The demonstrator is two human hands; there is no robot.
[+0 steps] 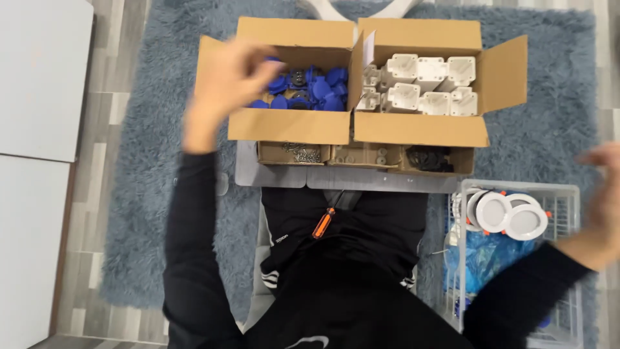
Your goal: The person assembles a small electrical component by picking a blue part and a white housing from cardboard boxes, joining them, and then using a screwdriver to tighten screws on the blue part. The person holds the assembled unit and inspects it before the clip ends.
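Left hand: the left hand [229, 74] reaches over the far left cardboard box [290, 124], fingers curled loosely just above the blue plastic parts [310, 87]; blurred, so I cannot tell whether it is closed on one.
Right hand: the right hand [604, 207] is raised at the right edge above the wire basket [568, 194], fingers spread apart and holding nothing that shows.
Blue parts: heaped in the left box, filling most of it.
White parts: white plastic housings [423, 84] stand packed in the right box [420, 129], just beside the blue ones.
Small trays: a low row of compartments [361, 155] near the boxes holds screws [302, 152], washers and black pieces [429, 157].
Screwdriver: an orange-handled screwdriver [325, 221] lies on the person's lap, untouched.
Progress: a few round white lamps [510, 216] lie in the basket with blue bags [484, 255] under them, which looks like finished pieces; both boxes are well stocked, so much appears left.
Surface: a shaggy blue-grey rug [155, 194] under the boxes and a grey board [349, 179].
Room: pale wood-look floor [123, 64] at the left, with white panels [39, 77] at the far left.
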